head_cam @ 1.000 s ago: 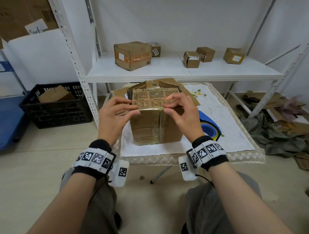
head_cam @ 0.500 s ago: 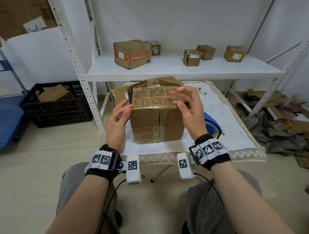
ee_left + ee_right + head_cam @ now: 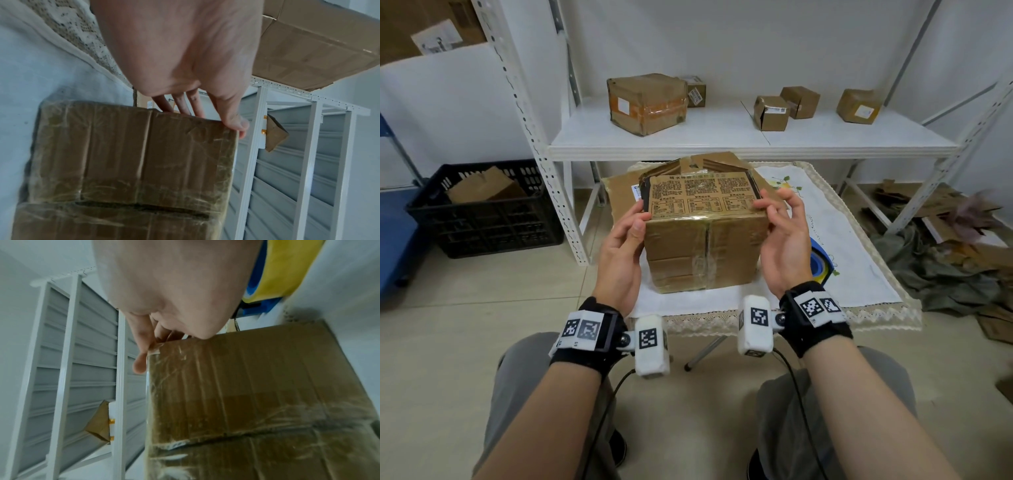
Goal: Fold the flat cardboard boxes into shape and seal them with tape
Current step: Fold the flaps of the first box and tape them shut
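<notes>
A brown cardboard box (image 3: pixel 705 253), wrapped in clear tape, stands on the white-clothed table (image 3: pixel 859 260); its printed top flap (image 3: pixel 702 197) lies folded down. My left hand (image 3: pixel 625 236) lies flat against the box's left side, thumb on the upper front corner. The left wrist view shows the fingers (image 3: pixel 180 105) straight along that side of the box (image 3: pixel 133 162). My right hand (image 3: pixel 782 236) flanks the right side, its thumb on the top right edge and its fingers loosely spread. In the right wrist view the thumb (image 3: pixel 141 353) presses a tape end at the box's (image 3: pixel 246 394) corner.
A blue and yellow tape roll (image 3: pixel 822 265) sits on the table just right of my right hand. Flat cardboard (image 3: pixel 621 195) lies behind the box. The white shelf (image 3: pixel 722 137) holds several small boxes. A black crate (image 3: pixel 482 219) stands at left; scrap cardboard (image 3: pixel 962 240) is piled at right.
Both hands have come off the top flap and slid down to the box's left and right sides, palms turned inward. The box stays in place.
</notes>
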`<state>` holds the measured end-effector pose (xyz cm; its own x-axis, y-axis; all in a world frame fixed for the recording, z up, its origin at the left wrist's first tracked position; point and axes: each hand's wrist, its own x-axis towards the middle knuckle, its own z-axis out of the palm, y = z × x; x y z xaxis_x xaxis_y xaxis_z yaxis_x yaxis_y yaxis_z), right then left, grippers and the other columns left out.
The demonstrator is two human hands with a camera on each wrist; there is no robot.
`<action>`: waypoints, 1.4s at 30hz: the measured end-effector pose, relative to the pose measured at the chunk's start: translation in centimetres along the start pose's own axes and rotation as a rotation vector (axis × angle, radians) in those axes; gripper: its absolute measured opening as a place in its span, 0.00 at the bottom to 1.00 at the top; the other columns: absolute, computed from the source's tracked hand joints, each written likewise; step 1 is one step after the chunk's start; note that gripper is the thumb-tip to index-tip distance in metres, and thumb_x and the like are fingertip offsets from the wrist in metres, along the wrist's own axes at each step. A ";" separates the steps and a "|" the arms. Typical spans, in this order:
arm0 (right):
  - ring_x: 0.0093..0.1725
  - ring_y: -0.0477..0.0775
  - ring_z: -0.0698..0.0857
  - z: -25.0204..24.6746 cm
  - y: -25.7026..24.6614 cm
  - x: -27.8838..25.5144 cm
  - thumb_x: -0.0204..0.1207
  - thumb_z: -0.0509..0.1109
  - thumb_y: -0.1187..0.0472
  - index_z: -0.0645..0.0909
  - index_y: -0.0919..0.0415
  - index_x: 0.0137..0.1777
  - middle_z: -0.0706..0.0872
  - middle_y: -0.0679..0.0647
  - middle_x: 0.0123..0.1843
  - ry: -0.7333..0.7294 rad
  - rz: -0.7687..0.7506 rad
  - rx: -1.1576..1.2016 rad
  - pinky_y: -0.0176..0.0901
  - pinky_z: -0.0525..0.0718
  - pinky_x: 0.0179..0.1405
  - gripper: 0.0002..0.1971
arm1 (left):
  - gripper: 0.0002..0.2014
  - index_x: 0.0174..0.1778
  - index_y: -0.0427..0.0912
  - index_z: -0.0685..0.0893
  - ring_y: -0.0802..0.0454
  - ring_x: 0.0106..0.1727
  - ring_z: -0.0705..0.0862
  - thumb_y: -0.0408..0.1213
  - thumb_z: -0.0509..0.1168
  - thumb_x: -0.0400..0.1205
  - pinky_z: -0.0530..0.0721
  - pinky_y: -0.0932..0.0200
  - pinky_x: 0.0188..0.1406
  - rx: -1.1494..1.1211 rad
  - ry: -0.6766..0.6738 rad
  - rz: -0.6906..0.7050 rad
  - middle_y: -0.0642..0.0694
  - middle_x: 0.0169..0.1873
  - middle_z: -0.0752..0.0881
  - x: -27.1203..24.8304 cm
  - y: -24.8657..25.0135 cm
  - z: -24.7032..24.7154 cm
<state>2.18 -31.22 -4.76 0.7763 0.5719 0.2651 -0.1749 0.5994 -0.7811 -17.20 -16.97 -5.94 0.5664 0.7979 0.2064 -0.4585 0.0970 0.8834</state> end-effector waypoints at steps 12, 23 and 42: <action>0.65 0.50 0.85 0.3 -0.9 0.7 0.74 0.56 0.80 0.72 0.56 0.55 0.89 0.57 0.37 0.035 -0.064 -0.184 0.49 0.75 0.71 0.19 | 0.12 0.50 0.49 0.87 0.62 0.71 0.75 0.26 0.64 0.84 0.72 0.47 0.79 0.846 -0.015 0.452 0.56 0.67 0.79 0.3 3.9 2.7; 0.71 0.55 0.83 -0.4 0.1 -0.1 0.85 0.65 0.60 0.72 0.48 0.69 0.82 0.56 0.73 0.129 0.081 -0.198 0.52 0.81 0.67 0.15 | 0.27 0.88 0.55 0.60 0.50 0.88 0.59 0.54 0.50 0.92 0.55 0.48 0.85 1.684 -0.311 0.516 0.49 0.88 0.60 0.9 0.8 8.2; 0.71 0.60 0.83 1.6 2.0 -0.5 0.85 0.58 0.32 0.77 0.55 0.74 0.87 0.54 0.66 0.087 0.389 0.254 0.60 0.77 0.76 0.31 | 0.19 0.77 0.48 0.80 0.67 0.73 0.79 0.42 0.65 0.89 0.76 0.63 0.76 0.677 0.243 0.516 0.53 0.72 0.83 1.3 6.0 3.8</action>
<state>0.45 -29.41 -5.53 0.6695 0.7388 -0.0763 -0.5970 0.4741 -0.6472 -16.59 -17.63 1.21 0.2043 0.7565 0.6213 -0.0698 -0.6218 0.7801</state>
